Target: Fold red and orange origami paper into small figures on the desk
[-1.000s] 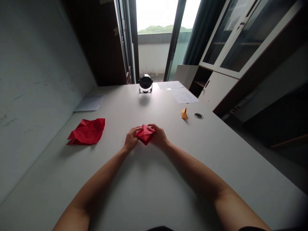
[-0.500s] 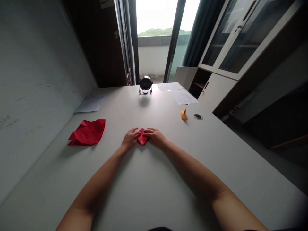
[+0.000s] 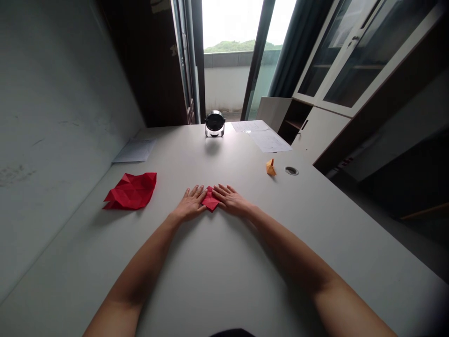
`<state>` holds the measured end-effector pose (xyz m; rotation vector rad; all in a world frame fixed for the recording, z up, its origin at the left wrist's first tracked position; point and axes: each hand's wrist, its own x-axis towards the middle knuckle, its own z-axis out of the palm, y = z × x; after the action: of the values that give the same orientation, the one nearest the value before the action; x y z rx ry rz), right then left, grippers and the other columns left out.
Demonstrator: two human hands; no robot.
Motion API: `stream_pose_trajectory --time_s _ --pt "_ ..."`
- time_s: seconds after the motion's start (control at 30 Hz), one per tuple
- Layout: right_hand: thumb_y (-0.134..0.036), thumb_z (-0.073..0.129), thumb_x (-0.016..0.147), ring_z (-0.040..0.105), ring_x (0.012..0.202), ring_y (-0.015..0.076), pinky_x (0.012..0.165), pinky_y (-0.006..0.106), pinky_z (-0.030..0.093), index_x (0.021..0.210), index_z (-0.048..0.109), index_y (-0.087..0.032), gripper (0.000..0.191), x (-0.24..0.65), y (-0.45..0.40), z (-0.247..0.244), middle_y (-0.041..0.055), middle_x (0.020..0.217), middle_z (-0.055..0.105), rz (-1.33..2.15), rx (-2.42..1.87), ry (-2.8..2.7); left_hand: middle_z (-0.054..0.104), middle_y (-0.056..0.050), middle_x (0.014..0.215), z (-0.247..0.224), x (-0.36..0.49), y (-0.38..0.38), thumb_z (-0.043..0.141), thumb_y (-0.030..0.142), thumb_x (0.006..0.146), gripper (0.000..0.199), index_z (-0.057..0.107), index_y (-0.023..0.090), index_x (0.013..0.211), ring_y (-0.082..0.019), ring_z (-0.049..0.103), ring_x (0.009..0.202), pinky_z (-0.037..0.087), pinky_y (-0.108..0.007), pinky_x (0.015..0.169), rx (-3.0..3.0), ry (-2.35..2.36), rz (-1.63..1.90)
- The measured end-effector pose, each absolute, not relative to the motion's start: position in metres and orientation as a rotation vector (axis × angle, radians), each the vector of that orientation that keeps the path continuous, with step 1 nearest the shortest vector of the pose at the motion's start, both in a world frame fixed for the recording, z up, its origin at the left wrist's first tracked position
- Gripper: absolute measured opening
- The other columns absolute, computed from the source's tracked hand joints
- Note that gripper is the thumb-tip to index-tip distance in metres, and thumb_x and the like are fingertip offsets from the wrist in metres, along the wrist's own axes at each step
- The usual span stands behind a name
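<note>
The white worktop (image 3: 217, 281) meets a pale wall (image 3: 52, 117) along its left side; its right edge runs diagonally past a white cabinet (image 3: 331, 103). Two overlapping printed sheets (image 3: 270, 141) lie at the far right, the nearer reaching the right edge; a paper (image 3: 135, 150) lies beside the wall. Nearer, a creased red sheet (image 3: 131, 192) rests on the left, its margins partly raised, well apart from the hands. The left hand (image 3: 191, 204) and right hand (image 3: 232, 201) lie flattened, fingers extended, gripping nothing. A round black device (image 3: 214, 122) on a metal stand occupies the far edge, a broad stretch of worktop separating it from the fingertips. The small folded red paper (image 3: 210, 201) lies between the hands, a corner toward the person, its left and right edges under the fingers. To the right, an orange folded piece (image 3: 270, 167) stands just beside a ringed hole (image 3: 291, 171), near the right edge.
</note>
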<state>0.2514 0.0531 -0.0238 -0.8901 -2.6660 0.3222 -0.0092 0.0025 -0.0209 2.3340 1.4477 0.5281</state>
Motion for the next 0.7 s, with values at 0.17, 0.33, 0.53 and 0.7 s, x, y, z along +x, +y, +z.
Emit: stream_pose_trajectory --time_s 0.17,0.33,0.53,0.7 --pt "-0.052 0.055 0.095 0.023 0.152 0.0319 0.123 0.055 0.019 0.154 0.039 -0.025 0.067 0.261 0.063 -0.023 0.0100 0.161 0.031 0.360 -1.009 -2.643 0.027 -0.008 0.164 -0.015 -0.004 -0.001 0.054 0.061 0.090 0.073 0.037 0.029 0.154 -0.029 0.016 0.154 0.000 -0.050 0.124 2.380 1.335 0.519" --pt "-0.055 0.052 0.096 0.031 0.149 0.0294 0.121 0.056 0.024 0.147 0.050 -0.032 0.056 0.269 0.067 -0.014 0.0052 0.155 0.044 0.449 -0.905 -2.669 0.030 -0.006 0.163 -0.018 0.002 0.000 0.052 0.062 0.092 0.068 0.041 0.031 0.152 -0.030 0.019 0.153 0.001 -0.051 0.124 2.318 1.363 0.556" --pt "-0.030 0.048 0.101 0.060 0.123 0.0217 0.110 0.043 0.041 0.128 0.067 -0.027 0.033 0.251 0.058 -0.009 0.0063 0.129 0.068 0.261 -0.834 -2.482 0.048 -0.001 0.153 -0.018 0.002 0.004 0.054 0.049 0.095 0.046 0.055 0.039 0.140 -0.030 0.032 0.149 0.009 -0.055 0.123 2.284 1.326 0.646" --pt "-0.030 0.056 0.097 0.062 0.105 0.0211 0.096 0.035 0.049 0.116 0.073 -0.026 0.026 0.254 0.059 -0.005 0.0086 0.114 0.071 0.204 -0.901 -2.512 0.047 0.002 0.154 -0.009 0.006 0.004 0.048 0.040 0.098 0.044 0.051 0.040 0.142 -0.029 0.032 0.148 0.017 -0.058 0.121 2.396 1.457 0.469"
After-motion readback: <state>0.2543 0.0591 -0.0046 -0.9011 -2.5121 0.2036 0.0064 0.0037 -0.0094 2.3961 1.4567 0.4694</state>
